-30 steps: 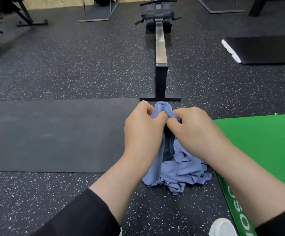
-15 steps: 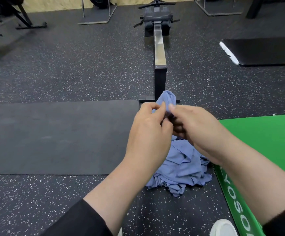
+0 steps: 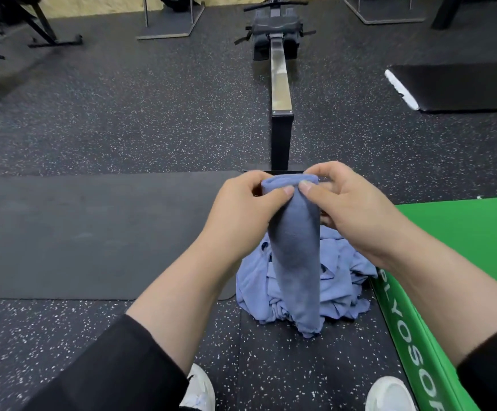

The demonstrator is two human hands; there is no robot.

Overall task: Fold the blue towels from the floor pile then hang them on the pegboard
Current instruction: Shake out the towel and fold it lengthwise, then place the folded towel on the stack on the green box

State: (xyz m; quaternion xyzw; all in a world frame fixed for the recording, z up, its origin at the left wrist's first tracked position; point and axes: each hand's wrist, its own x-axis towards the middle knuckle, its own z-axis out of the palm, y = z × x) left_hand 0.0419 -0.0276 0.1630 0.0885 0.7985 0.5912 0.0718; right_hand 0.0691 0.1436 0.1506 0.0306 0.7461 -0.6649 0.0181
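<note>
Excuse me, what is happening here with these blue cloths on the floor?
A person stands over a crumpled pile of blue towels on the black speckled rubber floor. The left hand and the right hand pinch the top edge of one blue towel, which hangs down in front of the pile. No folded towel is in view, and no pegboard either.

Soft, matt blue cloth in the towel (image 3: 296,262) and the pile (image 3: 339,280) beneath. Speckled, rough rubber floor (image 3: 122,120). Smooth matt dark mat (image 3: 87,232) at left. Brushed, shiny metal rail (image 3: 279,75) at upper centre. Glossy green vinyl box (image 3: 454,232) at right. Matt black cloth sleeves (image 3: 107,369).
</note>
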